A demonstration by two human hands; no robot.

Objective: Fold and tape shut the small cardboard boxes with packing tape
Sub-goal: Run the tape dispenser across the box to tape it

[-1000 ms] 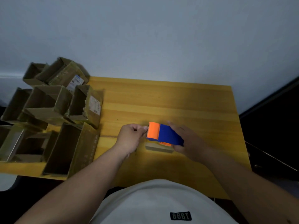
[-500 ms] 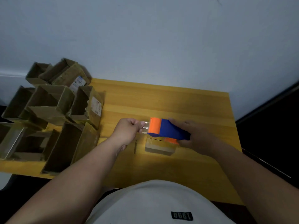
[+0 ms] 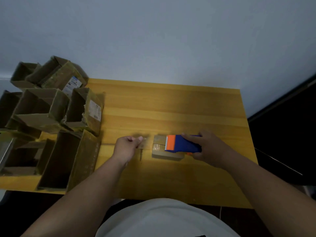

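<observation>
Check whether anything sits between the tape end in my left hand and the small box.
Nothing visible does. The left hand pinches the clear tape end; only bare table separates it from the small cardboard box, where the right hand holds the tape dispenser.

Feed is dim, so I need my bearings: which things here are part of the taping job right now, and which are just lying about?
In use:
- small brown cardboard box, mid-table
- blue and orange tape dispenser, gripped by right hand over that box
- clear tape end, pinched by left hand

Lying about:
- pile of open brown cardboard boxes, table's left side
- yellow wooden table
</observation>
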